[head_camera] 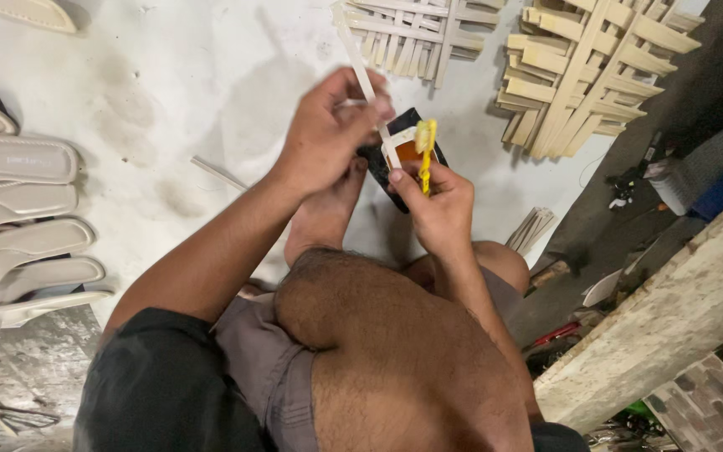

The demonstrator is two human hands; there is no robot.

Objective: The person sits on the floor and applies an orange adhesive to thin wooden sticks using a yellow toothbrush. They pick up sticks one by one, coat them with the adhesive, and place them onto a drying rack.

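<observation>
My left hand (328,130) pinches a long thin white strip (360,71) that slants up and to the left. My right hand (437,205) grips a small yellow brush (425,151), its head touching the strip near the lower end. Just behind both hands sits a black container with orange glue (407,152) on the white floor. My bare knees and a foot lie below the hands.
Several pale shoe soles (18,209) are lined up at the left. Two stacks of criss-crossed pale strips (596,67) lie at the top. Another bundle of strips (531,228) rests by my right knee. A rough wooden beam (671,318) and clutter fill the right.
</observation>
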